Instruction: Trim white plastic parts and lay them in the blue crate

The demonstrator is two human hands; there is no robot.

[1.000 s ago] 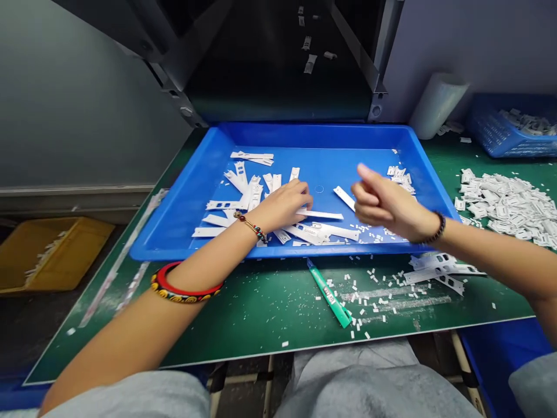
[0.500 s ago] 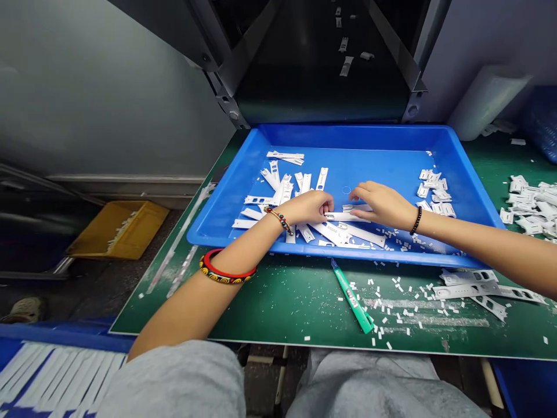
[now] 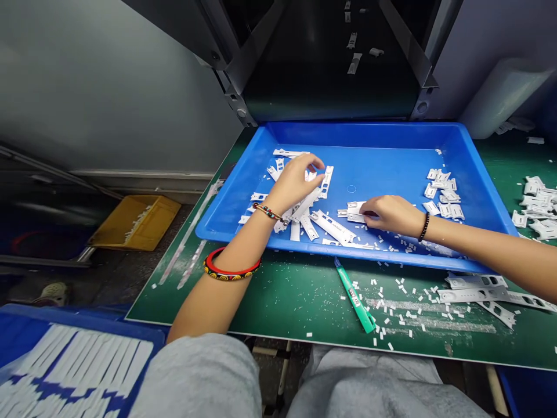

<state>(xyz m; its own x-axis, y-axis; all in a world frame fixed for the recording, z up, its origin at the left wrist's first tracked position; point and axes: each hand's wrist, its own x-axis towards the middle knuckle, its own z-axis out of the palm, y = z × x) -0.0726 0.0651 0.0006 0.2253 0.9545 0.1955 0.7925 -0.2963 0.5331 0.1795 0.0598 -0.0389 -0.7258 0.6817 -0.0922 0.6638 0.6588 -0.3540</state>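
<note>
Soft, fairly even light covers the blue tray [image 3: 391, 165] around the left hand [image 3: 299, 183] and right hand [image 3: 389, 213]; beyond them the conveyor belt [image 3: 313, 75] sinks into near-black with a weak sheen; leftward, the floor [image 3: 174, 210] is dim. Wide-angle distortion slants the plastic roll [image 3: 500, 98] beyond the right hand.

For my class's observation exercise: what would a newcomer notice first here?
The big blue tray on the green table stands out first. Over its left half, the left hand is above jumbled white strips; near its middle, the right hand is at a few white pieces. On the table's near side lies a bright green tool.
</note>
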